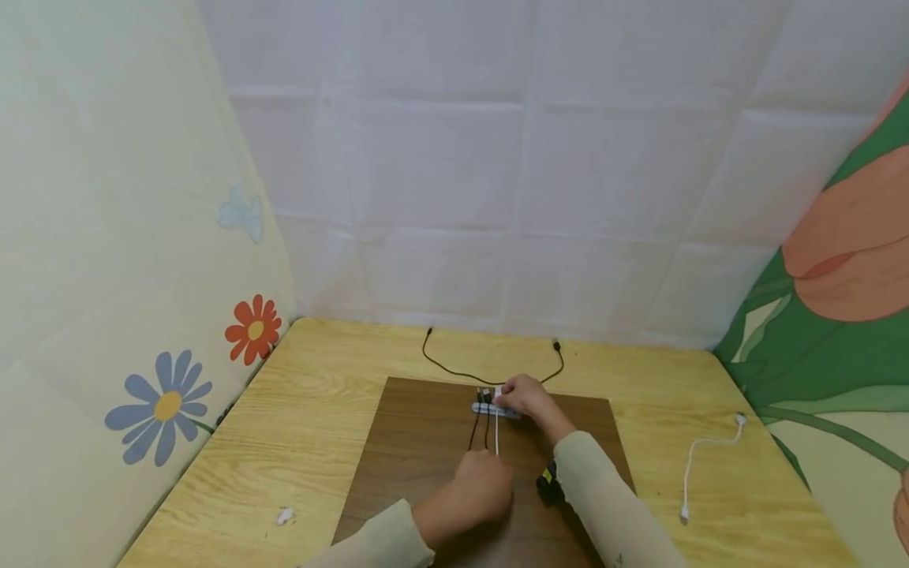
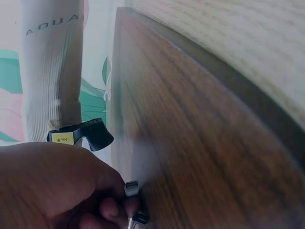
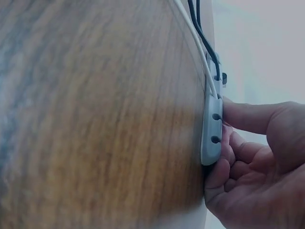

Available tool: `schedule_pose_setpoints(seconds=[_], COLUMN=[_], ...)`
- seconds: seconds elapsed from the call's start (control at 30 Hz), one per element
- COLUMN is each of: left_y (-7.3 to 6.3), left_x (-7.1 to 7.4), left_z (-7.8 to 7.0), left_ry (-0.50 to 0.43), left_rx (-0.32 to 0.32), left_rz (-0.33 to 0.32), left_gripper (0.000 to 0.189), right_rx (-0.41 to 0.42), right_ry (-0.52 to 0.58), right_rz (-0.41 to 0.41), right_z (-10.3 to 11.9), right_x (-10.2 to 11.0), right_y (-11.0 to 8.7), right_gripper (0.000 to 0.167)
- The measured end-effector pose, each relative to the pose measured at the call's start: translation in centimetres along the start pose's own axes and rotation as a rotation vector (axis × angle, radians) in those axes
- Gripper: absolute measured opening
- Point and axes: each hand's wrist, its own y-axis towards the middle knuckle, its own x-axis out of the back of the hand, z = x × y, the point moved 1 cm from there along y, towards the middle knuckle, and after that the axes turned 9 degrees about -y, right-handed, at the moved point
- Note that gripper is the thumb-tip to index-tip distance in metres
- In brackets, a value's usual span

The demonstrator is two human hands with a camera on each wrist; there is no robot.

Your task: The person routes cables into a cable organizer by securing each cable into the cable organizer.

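White cable [image 1: 497, 432] sits in the clip strip [image 3: 209, 131], right hand [image 1: 525, 394] pinching its far end, left hand [image 1: 484, 483] gripping its near end.

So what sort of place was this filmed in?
Likely a makeshift filming booth, judging by the creased white backdrop behind, the flower-printed sheet on the left and the wood-grained table between.

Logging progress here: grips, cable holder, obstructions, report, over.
Left grip holding cable ends; right grip pinching white plug. White cable in cable holder, two slots visibly empty. No obstruction seen.
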Motion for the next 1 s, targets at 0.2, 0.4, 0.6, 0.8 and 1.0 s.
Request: schedule_pose_setpoints(seconds=[0.2,0.4,0.6,0.8,1.0], left_y=[-0.35,-0.26,-0.19,-0.58,-0.77], left_x=[0.17,-0.25,-0.34,0.14,0.31], left_z=[0.06,0.3,0.45,0.41,0.37], left_ry=[0.001,-0.015,-0.024,-0.026,-0.028], left_rx=[0.029,0.027,0.016,0.021,0.028], left_rz=[0.011,-0.01,-0.008,-0.011,-0.015], left_gripper=[0.016,0.014,0.014,0.014,0.015], right_rx=[-0.006,-0.012,0.008,-0.003,0.01], right_ry=[0.001,-0.02,-0.013,-0.01,0.006], right_rz=[0.034,0.038,0.038,0.025,0.025], right_z=[-0.17,0.02,-0.05,-0.02,0.02], right_x=[0.04,0.23,-0.14,0.05,0.21], right_y=[0.22,-0.01,0.23,0.04,-0.08], right_gripper=[0.04,0.022,0.02,0.019,0.027])
